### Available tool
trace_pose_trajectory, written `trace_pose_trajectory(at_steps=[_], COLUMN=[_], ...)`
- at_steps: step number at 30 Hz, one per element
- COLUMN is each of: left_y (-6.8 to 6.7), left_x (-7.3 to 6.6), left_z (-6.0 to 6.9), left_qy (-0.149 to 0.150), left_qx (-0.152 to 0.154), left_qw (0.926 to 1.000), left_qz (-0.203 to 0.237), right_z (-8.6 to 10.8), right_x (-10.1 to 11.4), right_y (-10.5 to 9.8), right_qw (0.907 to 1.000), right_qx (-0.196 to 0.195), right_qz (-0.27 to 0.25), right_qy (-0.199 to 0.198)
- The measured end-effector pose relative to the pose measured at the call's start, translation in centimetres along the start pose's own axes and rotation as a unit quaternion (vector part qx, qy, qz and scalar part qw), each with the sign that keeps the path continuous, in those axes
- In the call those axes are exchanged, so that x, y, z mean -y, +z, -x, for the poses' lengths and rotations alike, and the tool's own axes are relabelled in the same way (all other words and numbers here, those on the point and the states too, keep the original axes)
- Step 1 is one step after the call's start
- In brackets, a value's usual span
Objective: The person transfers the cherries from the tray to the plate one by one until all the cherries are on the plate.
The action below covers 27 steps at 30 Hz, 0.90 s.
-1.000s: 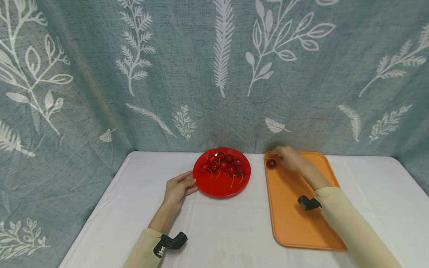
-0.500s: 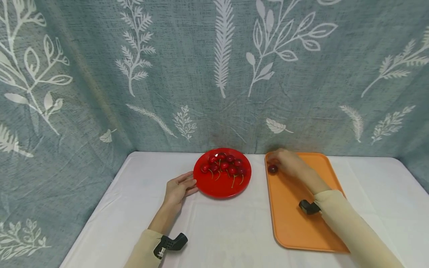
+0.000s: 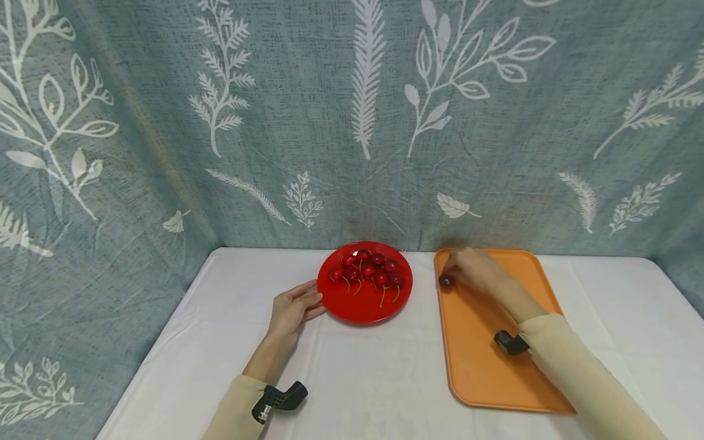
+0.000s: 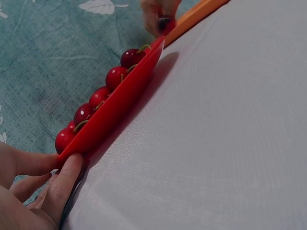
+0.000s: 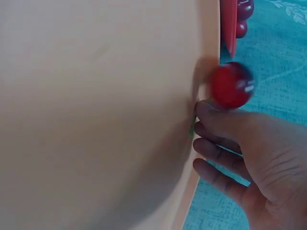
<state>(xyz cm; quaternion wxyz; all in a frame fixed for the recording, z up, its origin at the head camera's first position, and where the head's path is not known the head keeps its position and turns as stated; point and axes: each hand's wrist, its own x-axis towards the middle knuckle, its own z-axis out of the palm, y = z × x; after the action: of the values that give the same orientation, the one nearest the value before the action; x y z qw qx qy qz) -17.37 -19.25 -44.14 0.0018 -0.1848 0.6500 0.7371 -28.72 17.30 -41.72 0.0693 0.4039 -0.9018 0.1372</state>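
My left hand (image 3: 289, 310) is at the left edge of a red plate (image 3: 360, 311), its thumb and fingers pinching the rim. Several dark red cherries with green stems (image 3: 367, 271) lie in a cluster on the plate's far half. Over the far left corner of an orange tray (image 3: 484, 366), my right hand (image 3: 474, 269) pinches a single dark cherry (image 3: 447, 282) by its stem. In the right wrist view this cherry (image 5: 232, 85) sticks out beyond the thumb and fingertips, and a bit of green stem (image 5: 192, 127) shows between the fingers and the tray.
A white cloth (image 3: 379, 379) covers the table. Right behind its far edge hangs a blue-green curtain (image 3: 308, 122) with white leaf prints. The plate and the tray stand side by side with a narrow strip of cloth between them.
My right hand has come slightly nearer along the tray's left side, and its cherry has moved the same way. My left hand and the plate have stayed put.
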Motion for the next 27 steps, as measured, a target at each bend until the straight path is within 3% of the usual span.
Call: trace_pose_trajectory(at_steps=[4,8,14,16,20,25,27], left_y=[-0.1,-0.1,-0.1,0.0,0.0,0.0,0.0], left_x=[0.1,0.2,0.2,0.1,0.0,0.1,0.2], left_z=[-0.1,-0.2,-0.3,-0.2,-0.2,-0.2,-0.2], left_qy=[-0.002,-0.001,-0.001,-0.002,-0.003,-0.001,0.0], left_qx=[-0.006,-0.005,-0.005,-0.004,-0.001,-0.002,-0.003], left_qw=[1.0,1.0,1.0,1.0,1.0,1.0,1.0], left_qz=[0.001,-0.001,-0.005,-0.005,-0.007,-0.008,-0.009], right_z=[0.3,0.6,1.0,1.1,1.4,1.3,1.1], right_x=[0.0,-0.2,-0.2,-0.1,0.3,1.4,2.0], right_y=[0.0,-0.1,-0.4,-0.5,-0.8,-1.1,-1.2], right_qw=[0.9997,0.9967,0.982,0.966,0.9224,0.8749,0.8618], right_qx=[0.004,0.013,0.028,0.031,0.011,-0.007,-0.012], right_qz=[-0.021,-0.07,-0.156,-0.214,-0.314,-0.388,-0.405], right_qy=[0.007,0.04,0.103,0.141,0.225,0.29,0.305])
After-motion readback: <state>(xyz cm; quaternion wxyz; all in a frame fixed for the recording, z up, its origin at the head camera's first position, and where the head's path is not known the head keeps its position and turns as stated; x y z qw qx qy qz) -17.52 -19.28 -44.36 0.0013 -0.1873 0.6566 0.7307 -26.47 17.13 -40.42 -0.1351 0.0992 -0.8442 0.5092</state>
